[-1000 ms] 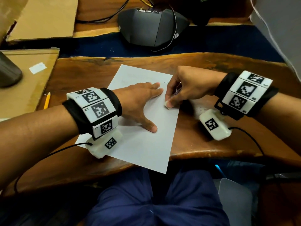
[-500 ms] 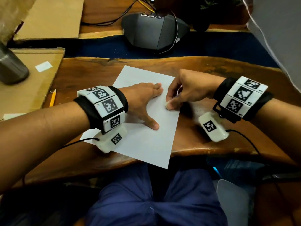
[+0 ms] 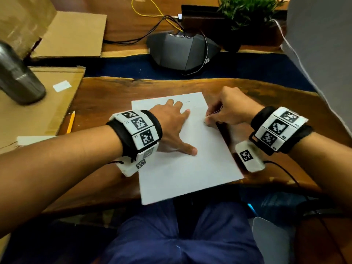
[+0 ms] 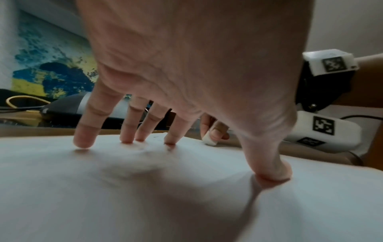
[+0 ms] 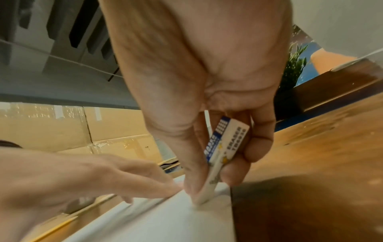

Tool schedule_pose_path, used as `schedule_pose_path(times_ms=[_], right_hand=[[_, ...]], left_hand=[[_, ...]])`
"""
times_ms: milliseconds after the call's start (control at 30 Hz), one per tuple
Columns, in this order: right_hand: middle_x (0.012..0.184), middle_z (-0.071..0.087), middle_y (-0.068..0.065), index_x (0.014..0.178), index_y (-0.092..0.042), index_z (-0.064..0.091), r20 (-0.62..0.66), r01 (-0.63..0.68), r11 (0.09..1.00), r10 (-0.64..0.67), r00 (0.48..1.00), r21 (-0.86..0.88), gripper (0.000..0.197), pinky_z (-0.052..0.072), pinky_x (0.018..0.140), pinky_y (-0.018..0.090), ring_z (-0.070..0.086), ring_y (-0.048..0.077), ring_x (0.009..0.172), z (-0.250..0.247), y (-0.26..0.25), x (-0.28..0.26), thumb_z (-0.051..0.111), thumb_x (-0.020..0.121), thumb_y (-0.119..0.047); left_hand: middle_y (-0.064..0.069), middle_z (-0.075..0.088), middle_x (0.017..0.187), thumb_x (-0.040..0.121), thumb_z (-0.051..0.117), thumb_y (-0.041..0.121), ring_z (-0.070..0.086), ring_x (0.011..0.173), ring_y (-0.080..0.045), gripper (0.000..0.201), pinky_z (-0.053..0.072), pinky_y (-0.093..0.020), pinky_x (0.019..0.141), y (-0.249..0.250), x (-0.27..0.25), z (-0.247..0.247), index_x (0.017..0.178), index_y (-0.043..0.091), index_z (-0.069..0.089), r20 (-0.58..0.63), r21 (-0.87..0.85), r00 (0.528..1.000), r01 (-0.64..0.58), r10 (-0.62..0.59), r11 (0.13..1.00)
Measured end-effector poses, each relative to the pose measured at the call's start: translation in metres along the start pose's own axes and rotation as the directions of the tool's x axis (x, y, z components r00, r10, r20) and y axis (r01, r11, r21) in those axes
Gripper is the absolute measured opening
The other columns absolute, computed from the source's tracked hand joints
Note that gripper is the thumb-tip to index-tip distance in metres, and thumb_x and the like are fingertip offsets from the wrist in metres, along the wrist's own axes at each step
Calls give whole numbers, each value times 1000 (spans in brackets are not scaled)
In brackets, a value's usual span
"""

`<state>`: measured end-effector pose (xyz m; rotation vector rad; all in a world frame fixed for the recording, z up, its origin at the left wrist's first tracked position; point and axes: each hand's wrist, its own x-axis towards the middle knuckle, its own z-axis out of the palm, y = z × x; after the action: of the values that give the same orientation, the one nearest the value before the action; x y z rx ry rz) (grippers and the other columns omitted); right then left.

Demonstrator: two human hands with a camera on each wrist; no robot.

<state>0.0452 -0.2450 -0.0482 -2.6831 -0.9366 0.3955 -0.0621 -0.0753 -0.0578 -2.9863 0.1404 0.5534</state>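
Observation:
A white sheet of paper [image 3: 188,168] lies on the wooden desk [image 3: 106,103]. My left hand [image 3: 175,122] lies flat on the sheet, fingers spread and thumb out, pressing it down; the left wrist view shows the fingertips [image 4: 82,140] on the paper [image 4: 165,204]. My right hand [image 3: 226,113] pinches a white eraser [image 5: 221,155] in a blue and white sleeve between thumb and fingers. The eraser's bare end [image 4: 209,141] touches the paper [image 5: 165,217] near its right edge. Faint pencil marks [image 3: 187,101] sit by the sheet's top.
A yellow pencil [image 3: 70,121] lies left of the sheet beside flat cardboard [image 3: 34,111]. A steel bottle [image 3: 17,77] stands at far left. Behind the desk slab are a dark grey device [image 3: 182,52] with cables and a potted plant [image 3: 245,8]. The sheet overhangs the near desk edge.
The head camera has tilted, so the sheet now appears rotated in the picture. The right hand with the eraser has shifted slightly on the paper. The left hand stays pressed flat.

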Motion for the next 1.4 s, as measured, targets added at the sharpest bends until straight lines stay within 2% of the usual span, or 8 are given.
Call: schedule_pose_path(times_ms=[200, 300, 433, 600, 800, 933, 1233, 1400], right_hand=[[79, 76, 0, 83, -14, 82, -93, -28, 999, 32, 995, 44, 14, 62, 73, 38, 66, 12, 78, -1, 3, 7, 88, 76, -25], [80, 76, 3, 82, -11, 82, -104, -37, 999, 41, 994, 39, 17, 62, 76, 43, 68, 17, 82, -3, 3, 14, 89, 76, -25], [83, 76, 3, 85, -10, 82, -105, -11, 999, 16, 994, 47, 19, 59, 80, 38, 65, 16, 89, -4, 3, 19, 88, 76, -26], [85, 76, 3, 86, -12, 82, -94, 3, 997, 4, 996, 74, 19, 55, 75, 30, 65, 15, 89, -2, 8, 22, 86, 78, -29], [73, 76, -5, 82, -20, 81, 135, 48, 988, -68, 989, 144, 12, 51, 52, 12, 63, -1, 55, -2, 3, 14, 86, 78, -30], [79, 77, 0, 86, -15, 82, -26, -38, 974, 45, 999, 225, 15, 57, 58, 19, 67, 7, 63, 0, 9, 24, 87, 78, -27], [80, 77, 2, 87, -11, 81, -28, -79, 958, 90, 996, 276, 16, 55, 55, 17, 66, 7, 61, 2, 6, 27, 88, 77, -22], [78, 78, -4, 82, -19, 82, 133, -21, 980, -5, 991, 199, 13, 53, 61, 16, 66, 2, 65, 3, -3, 20, 89, 75, -27]], left_hand=[[-2, 41, 121, 66, 51, 90, 38, 107, -19, 95, 42, -37, 80, -1, -7, -13, 127, 18, 55, 41, 78, 995, -93, 90, 993], [0, 41, 133, 72, 69, 71, 38, 116, -19, 66, 46, -37, 89, -3, -1, -25, 113, 20, 64, -21, 54, 987, -161, 162, 985], [1, 33, 152, 68, 83, 54, 37, 133, -21, 92, 39, -38, 107, -12, 14, -21, 143, 23, 40, 5, -125, 992, -123, 125, 984], [12, -9, 165, 75, 77, 56, 3, 152, -16, 116, 9, -34, 122, -21, 20, -8, 158, 30, 0, 135, -174, 987, -68, 92, 982], [12, -14, 164, 77, 75, 56, -3, 152, -15, 115, 3, -36, 121, -21, 22, -7, 157, 33, -4, 160, -200, 982, -71, 104, 977], [13, -15, 163, 77, 74, 56, -2, 152, -16, 115, 5, -37, 121, -19, 21, -8, 157, 34, -4, 152, -187, 983, -70, 99, 980], [15, -13, 164, 76, 75, 57, 0, 152, -13, 114, 7, -36, 122, -19, 20, -8, 158, 34, -2, 140, -190, 985, -75, 103, 979], [15, -11, 164, 74, 76, 59, 2, 152, -14, 116, 9, -38, 123, -20, 21, -7, 157, 35, -1, 136, -186, 987, -62, 89, 981]])
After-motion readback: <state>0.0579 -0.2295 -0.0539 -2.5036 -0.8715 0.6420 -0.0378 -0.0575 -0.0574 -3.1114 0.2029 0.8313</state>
